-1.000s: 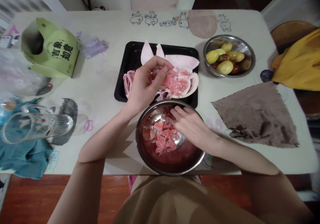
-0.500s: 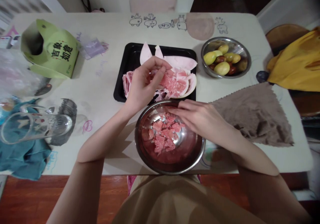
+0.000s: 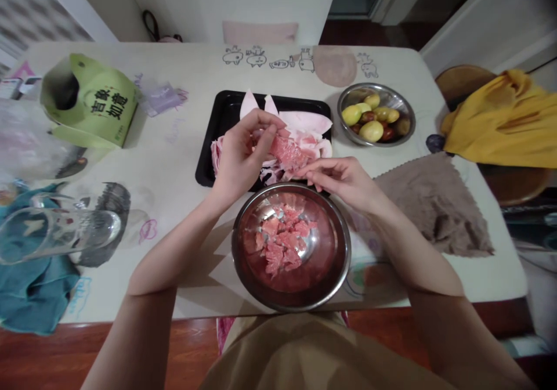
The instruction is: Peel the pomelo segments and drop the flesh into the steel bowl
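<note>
Left hand pinches ragged pink citrus flesh, partly finger-hidden; whether the right hand opposite grips, I cannot tell.

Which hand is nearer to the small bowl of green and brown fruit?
Right. The right hand is toward the person and left of the small bowl, apart from it; the left hand is farther left, over the black tray.
</note>
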Tool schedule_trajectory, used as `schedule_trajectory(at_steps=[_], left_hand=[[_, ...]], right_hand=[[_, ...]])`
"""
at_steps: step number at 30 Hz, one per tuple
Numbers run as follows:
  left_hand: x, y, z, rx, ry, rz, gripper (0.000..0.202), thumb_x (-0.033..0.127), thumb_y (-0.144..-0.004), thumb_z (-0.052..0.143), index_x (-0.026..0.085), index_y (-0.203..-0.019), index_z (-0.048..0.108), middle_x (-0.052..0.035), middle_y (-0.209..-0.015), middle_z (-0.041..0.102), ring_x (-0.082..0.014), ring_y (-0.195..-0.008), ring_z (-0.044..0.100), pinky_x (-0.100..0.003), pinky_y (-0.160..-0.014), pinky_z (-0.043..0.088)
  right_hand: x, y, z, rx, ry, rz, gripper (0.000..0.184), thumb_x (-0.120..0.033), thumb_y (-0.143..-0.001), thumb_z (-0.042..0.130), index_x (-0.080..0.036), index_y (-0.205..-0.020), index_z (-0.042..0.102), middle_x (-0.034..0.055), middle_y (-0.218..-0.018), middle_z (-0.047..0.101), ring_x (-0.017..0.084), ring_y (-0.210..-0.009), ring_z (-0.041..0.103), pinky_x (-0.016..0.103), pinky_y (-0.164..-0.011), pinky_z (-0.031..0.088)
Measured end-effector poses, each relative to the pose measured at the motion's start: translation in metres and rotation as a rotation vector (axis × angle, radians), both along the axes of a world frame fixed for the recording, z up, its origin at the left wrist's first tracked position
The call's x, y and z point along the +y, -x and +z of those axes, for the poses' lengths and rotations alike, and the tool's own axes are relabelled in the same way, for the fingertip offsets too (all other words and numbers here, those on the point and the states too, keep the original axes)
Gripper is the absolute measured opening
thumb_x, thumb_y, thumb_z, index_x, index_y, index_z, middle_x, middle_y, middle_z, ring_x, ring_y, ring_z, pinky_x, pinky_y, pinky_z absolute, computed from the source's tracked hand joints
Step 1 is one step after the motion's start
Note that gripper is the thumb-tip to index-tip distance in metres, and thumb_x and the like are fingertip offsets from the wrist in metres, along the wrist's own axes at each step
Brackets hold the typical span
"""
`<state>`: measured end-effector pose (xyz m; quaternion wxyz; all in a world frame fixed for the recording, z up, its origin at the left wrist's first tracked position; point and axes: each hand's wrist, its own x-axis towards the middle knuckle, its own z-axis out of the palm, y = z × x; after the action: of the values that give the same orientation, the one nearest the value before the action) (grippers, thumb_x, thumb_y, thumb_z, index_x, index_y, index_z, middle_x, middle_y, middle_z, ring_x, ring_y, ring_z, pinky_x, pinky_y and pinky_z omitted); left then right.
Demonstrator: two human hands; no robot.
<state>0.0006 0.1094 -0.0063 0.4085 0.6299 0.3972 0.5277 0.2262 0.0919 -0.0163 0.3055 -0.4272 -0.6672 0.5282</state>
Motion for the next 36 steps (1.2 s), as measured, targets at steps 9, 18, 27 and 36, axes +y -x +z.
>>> schedule_trajectory(at_steps=[9,18,27,36], left_hand=[[-0.002,0.001,0.004,0.042,-0.012,0.067,0.02,0.045,-0.097,0.063,0.026,-0.101,0.068,-0.0031,-0.097,0.075,-0.0121,-0.072,0.068,-0.021,-0.053,0.058],[0.0,-0.002,0.001,0.035,-0.009,0.038,0.012,0.042,-0.097,0.065,0.032,-0.099,0.07,-0.0031,-0.095,0.074,-0.0186,-0.082,0.072,-0.029,-0.058,0.059],[0.002,-0.002,-0.001,0.08,-0.015,0.035,0.012,0.036,-0.1,0.062,0.028,-0.101,0.071,-0.004,-0.098,0.074,-0.0181,-0.084,0.07,-0.031,-0.058,0.055],[0.002,-0.002,0.001,0.092,0.02,0.004,0.014,0.035,-0.101,0.062,0.023,-0.102,0.069,-0.0045,-0.102,0.074,-0.017,-0.088,0.071,-0.028,-0.061,0.057]], right_hand=[[-0.021,0.008,0.005,-0.343,-0.335,0.121,0.011,-0.018,-0.093,0.063,-0.018,-0.088,0.073,0.0027,-0.091,0.075,0.014,-0.082,0.067,0.028,-0.077,0.05],[-0.063,0.026,-0.006,-1.093,-0.672,0.517,0.049,0.004,-0.086,0.054,-0.007,-0.133,0.062,0.018,-0.121,0.072,0.026,-0.095,0.073,0.036,-0.071,0.057],[-0.064,0.005,0.012,-1.044,-0.633,0.545,0.04,0.0,-0.085,0.057,-0.01,-0.122,0.068,0.0134,-0.114,0.076,0.025,-0.097,0.073,0.033,-0.072,0.057],[-0.066,0.003,0.006,-0.982,-0.634,0.568,0.055,-0.003,-0.088,0.057,-0.014,-0.141,0.054,0.0138,-0.131,0.069,0.026,-0.111,0.069,0.035,-0.08,0.056]])
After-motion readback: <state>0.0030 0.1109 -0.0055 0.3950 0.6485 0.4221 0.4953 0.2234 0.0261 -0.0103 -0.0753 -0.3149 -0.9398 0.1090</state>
